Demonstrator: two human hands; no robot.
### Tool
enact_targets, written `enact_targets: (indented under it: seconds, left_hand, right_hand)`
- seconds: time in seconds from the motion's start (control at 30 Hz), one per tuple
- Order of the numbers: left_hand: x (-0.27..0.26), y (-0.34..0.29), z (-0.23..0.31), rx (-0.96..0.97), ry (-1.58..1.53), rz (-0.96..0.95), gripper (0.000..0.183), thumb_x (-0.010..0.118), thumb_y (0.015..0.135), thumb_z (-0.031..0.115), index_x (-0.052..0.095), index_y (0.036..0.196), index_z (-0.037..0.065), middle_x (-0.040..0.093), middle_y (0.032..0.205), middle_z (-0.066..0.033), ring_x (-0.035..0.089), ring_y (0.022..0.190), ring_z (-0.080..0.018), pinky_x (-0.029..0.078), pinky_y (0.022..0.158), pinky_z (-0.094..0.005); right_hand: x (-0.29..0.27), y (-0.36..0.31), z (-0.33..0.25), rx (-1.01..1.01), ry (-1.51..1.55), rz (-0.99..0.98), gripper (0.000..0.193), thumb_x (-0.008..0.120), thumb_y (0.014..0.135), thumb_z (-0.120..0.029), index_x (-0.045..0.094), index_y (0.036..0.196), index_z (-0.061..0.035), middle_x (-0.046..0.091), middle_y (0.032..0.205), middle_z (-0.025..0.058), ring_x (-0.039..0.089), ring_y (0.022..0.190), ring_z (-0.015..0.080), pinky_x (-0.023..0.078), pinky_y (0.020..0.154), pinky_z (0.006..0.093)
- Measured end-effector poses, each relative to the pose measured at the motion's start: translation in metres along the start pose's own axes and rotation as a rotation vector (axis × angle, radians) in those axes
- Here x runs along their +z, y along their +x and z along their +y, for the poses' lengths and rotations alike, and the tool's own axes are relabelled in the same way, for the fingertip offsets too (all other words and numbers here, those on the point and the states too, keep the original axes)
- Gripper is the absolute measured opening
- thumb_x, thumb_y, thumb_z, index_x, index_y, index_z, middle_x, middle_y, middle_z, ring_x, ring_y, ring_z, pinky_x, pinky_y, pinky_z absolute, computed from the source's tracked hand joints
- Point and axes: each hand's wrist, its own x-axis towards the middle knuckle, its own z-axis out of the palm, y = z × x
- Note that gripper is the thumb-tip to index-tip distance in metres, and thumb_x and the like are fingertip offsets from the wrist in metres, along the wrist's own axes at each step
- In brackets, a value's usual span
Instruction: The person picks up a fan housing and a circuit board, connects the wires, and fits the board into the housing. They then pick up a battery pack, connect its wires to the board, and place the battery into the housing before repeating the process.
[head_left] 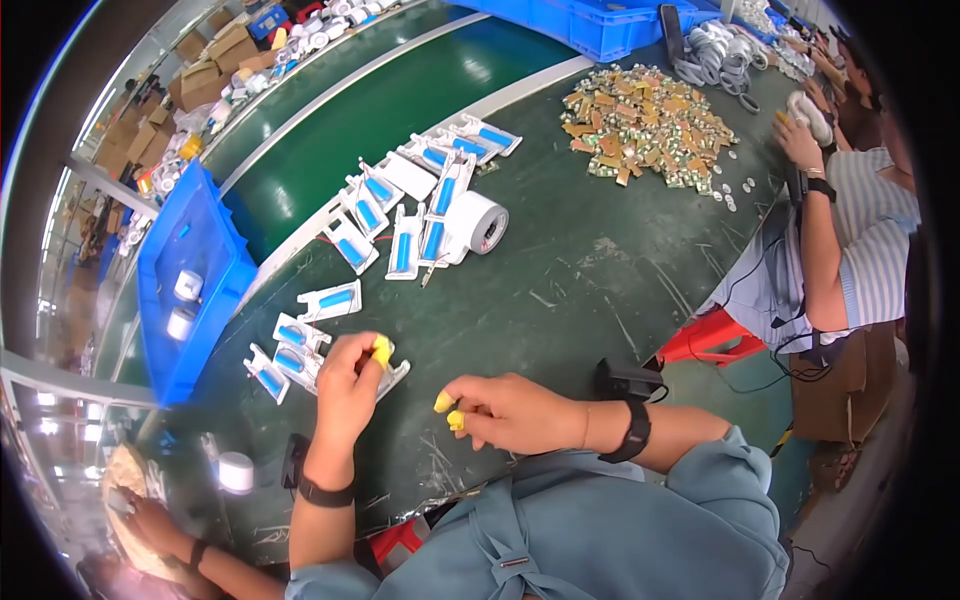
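My left hand (345, 385) is closed, its finger and thumb pressed together with a yellow fingertip cover showing. Whatever those fingers pinch is too small or hidden to make out. Partly under this hand, a white plastic casing (398, 380) lies on the table. To the right, my right hand (515, 408) hovers above the table with curled fingers. Two of its fingertips wear yellow covers and stand slightly apart; nothing shows between them. Just left of my left hand lie several white casings with blue cylindrical cells, among them one casing (267, 374) and another casing (330, 299).
More blue-celled casings (404, 243) and a white cylinder (478, 222) lie farther off. Beyond is a pile of small circuit boards (645, 125). Blue bins (205, 285) stand at the left and far edge. A co-worker's hand (798, 140) is at the right, another's hand (155, 525) lower left.
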Motion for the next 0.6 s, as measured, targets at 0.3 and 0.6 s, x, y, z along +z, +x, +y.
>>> enact_targets:
  seconds: [0.3,0.6]
  left_hand:
    - [-0.011,-0.037,0.007,-0.064,-0.234,0.047,0.013,0.062,0.089,-0.003,0.064,0.101,0.0,0.065,0.09,-0.0012,0.058,0.078,-0.0052,0.047,0.071,-0.0208]
    - [-0.031,-0.045,-0.004,-0.226,-0.439,-0.077,0.019,0.061,0.087,-0.004,0.065,0.105,0.0,0.067,0.085,-0.0002,0.059,0.073,-0.0039,0.048,0.065,-0.021]
  right_hand:
    - [-0.053,0.072,-0.042,0.341,0.28,0.312,0.03,0.059,0.094,-0.027,0.054,0.106,0.0004,0.064,0.093,0.0097,0.069,0.071,0.0186,0.055,0.056,0.0303]
    - [-0.046,0.095,-0.014,0.307,0.299,0.295,0.024,0.049,0.096,-0.016,0.051,0.112,0.0012,0.062,0.098,0.0112,0.069,0.078,0.0219,0.057,0.058,0.0324]
